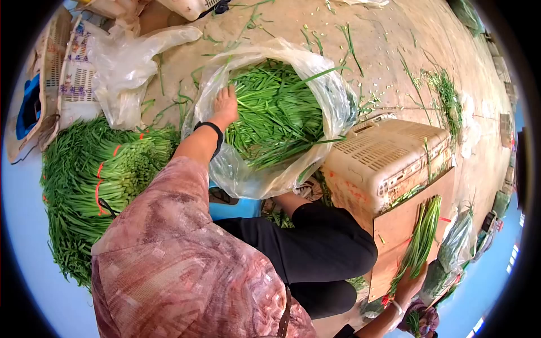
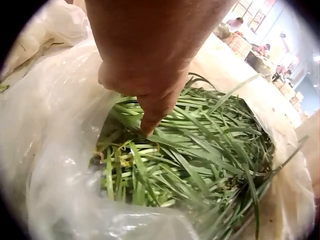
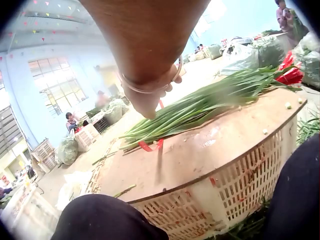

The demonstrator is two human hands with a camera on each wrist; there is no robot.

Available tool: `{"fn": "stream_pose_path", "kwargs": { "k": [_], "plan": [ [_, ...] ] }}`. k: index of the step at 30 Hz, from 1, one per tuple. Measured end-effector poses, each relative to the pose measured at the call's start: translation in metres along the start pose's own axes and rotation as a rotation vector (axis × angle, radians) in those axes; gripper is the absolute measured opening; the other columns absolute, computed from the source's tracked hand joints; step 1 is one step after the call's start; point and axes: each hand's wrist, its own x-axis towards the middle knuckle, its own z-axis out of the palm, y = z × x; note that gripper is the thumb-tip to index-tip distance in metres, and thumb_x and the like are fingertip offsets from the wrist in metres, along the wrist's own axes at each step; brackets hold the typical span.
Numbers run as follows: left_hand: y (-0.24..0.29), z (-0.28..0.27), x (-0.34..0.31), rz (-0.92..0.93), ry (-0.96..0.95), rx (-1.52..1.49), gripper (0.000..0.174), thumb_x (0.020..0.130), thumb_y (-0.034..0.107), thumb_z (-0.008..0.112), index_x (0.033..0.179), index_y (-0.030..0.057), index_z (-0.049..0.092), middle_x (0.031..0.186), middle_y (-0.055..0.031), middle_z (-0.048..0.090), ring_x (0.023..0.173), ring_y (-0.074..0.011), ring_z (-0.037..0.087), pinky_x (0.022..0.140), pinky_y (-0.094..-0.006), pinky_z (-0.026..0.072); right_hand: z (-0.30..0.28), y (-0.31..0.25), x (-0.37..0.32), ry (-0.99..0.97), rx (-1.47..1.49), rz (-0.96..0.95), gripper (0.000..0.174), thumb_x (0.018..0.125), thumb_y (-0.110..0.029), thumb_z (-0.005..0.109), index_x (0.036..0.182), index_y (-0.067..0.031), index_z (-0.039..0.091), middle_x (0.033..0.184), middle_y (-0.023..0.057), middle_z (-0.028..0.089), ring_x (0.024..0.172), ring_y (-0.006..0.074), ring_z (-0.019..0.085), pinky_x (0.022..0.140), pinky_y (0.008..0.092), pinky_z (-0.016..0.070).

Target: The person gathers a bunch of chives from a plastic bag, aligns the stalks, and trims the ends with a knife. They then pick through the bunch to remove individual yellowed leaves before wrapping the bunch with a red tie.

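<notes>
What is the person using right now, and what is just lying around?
In use:
- left hand touching greens in the bag
- right hand holding a bunch on the board over the crate

Lying about:
- tied pile
- empty bag
- scraps on the floor
- baskets

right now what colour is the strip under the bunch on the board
Red; the strip shows best in the right wrist view.
</notes>
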Motion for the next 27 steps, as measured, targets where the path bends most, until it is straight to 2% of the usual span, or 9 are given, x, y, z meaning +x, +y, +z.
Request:
{"fn": "stream_pose_path", "kwargs": {
  "k": [3, 5, 7, 8, 10, 15, 17, 22, 27],
  "plan": [
    [0.005, -0.017, 0.0, 0.081, -0.27, 0.351, 0.084, 0.066, 0.007, 0.069, 0.137, -0.0004, 0.024, 0.137, -0.0185, 0.03, 0.133, -0.0328, 0.021, 0.106, -0.047, 0.0217, 0.007, 0.008, -0.021, -0.077, -0.005, 0.017, 0.051, 0.084, -0.014, 0.055, 0.13, 0.0018, 0.038, 0.127, 0.0226, 0.046, 0.117, 0.0357, 0.045, 0.097, 0.0416, 0.0367],
    [-0.017, 0.033, 0.009, 0.192, -0.19, 0.416, 0.079, 0.069, 0.007, 0.066, 0.135, -0.0042, 0.025, 0.139, -0.0198, 0.029, 0.135, -0.0332, 0.017, 0.107, -0.0487, 0.0187, 0.003, -0.012, -0.026, -0.115, -0.028, 0.084, 0.048, 0.084, -0.014, 0.056, 0.127, 0.0033, 0.042, 0.125, 0.0228, 0.049, 0.115, 0.035, 0.048, 0.095, 0.0408, 0.0378],
    [-0.029, 0.059, 0.013, 0.352, 0.207, 0.554, 0.073, 0.07, 0.005, 0.063, 0.133, -0.0072, 0.028, 0.133, -0.0206, 0.035, 0.13, -0.0348, 0.027, 0.105, -0.0473, 0.0241, 0.007, -0.01, -0.032, -0.186, -0.035, 0.154, 0.046, 0.083, -0.013, 0.057, 0.124, 0.0047, 0.045, 0.123, 0.023, 0.051, 0.113, 0.0342, 0.049, 0.095, 0.0398, 0.0382],
    [-0.031, 0.062, 0.017, 0.348, 0.206, 0.551, 0.073, 0.07, 0.005, 0.063, 0.133, -0.0072, 0.028, 0.133, -0.0206, 0.035, 0.13, -0.0348, 0.027, 0.105, -0.0473, 0.0241, 0.007, -0.01, -0.033, -0.187, -0.004, 0.167, 0.044, 0.083, -0.011, 0.057, 0.122, 0.0059, 0.047, 0.12, 0.0228, 0.053, 0.112, 0.0339, 0.051, 0.095, 0.0384, 0.0386],
    [-0.024, 0.046, 0.022, 0.175, -0.17, 0.27, 0.086, 0.065, 0.011, 0.072, 0.136, -0.0023, 0.025, 0.125, -0.0202, 0.042, 0.121, -0.0351, 0.037, 0.1, -0.0457, 0.0305, 0.006, -0.01, -0.032, -0.188, 0.044, 0.163, 0.043, 0.083, -0.01, 0.057, 0.122, 0.006, 0.047, 0.119, 0.0226, 0.053, 0.112, 0.0337, 0.051, 0.094, 0.0381, 0.0391],
    [-0.015, 0.002, 0.013, 0.117, -0.241, 0.257, 0.12, 0.046, 0.023, 0.088, 0.141, 0.0099, 0.016, 0.12, -0.0192, 0.044, 0.114, -0.0345, 0.043, 0.097, -0.044, 0.0331, 0.001, -0.015, -0.03, -0.153, 0.1, 0.122, 0.037, 0.085, -0.009, 0.057, 0.118, 0.0058, 0.05, 0.114, 0.0198, 0.058, 0.103, 0.0267, 0.058, 0.086, 0.0328, 0.0454],
    [-0.019, 0.016, 0.015, -0.046, -0.18, 0.196, 0.118, 0.048, 0.023, 0.087, 0.141, 0.009, 0.016, 0.121, -0.0192, 0.044, 0.115, -0.0345, 0.042, 0.097, -0.0441, 0.0323, 0.001, -0.015, -0.03, -0.146, 0.133, 0.114, 0.036, 0.086, -0.009, 0.056, 0.118, 0.006, 0.05, 0.114, 0.0198, 0.058, 0.101, 0.026, 0.058, 0.085, 0.0324, 0.0459],
    [-0.018, -0.005, 0.007, -0.006, -0.19, 0.207, 0.105, 0.053, 0.027, 0.085, 0.136, 0.0069, 0.025, 0.117, -0.0178, 0.05, 0.114, -0.0321, 0.047, 0.096, -0.0421, 0.0348, -0.008, -0.043, -0.025, -0.18, 0.171, 0.154, 0.035, 0.084, -0.008, 0.057, 0.116, 0.0061, 0.052, 0.111, 0.0203, 0.059, 0.101, 0.0295, 0.059, 0.085, 0.036, 0.0456],
    [-0.027, -0.011, 0.007, 0.085, -0.196, 0.147, 0.074, 0.057, 0.023, 0.081, 0.115, 0.0006, 0.041, 0.102, -0.0194, 0.058, 0.096, -0.0343, 0.058, 0.081, -0.0421, 0.0472, -0.006, -0.066, -0.014, -0.151, 0.323, 0.12, 0.033, 0.085, -0.007, 0.056, 0.117, 0.0038, 0.053, 0.106, 0.0184, 0.061, 0.096, 0.0254, 0.061, 0.081, 0.0341, 0.0475]
  ]
}}
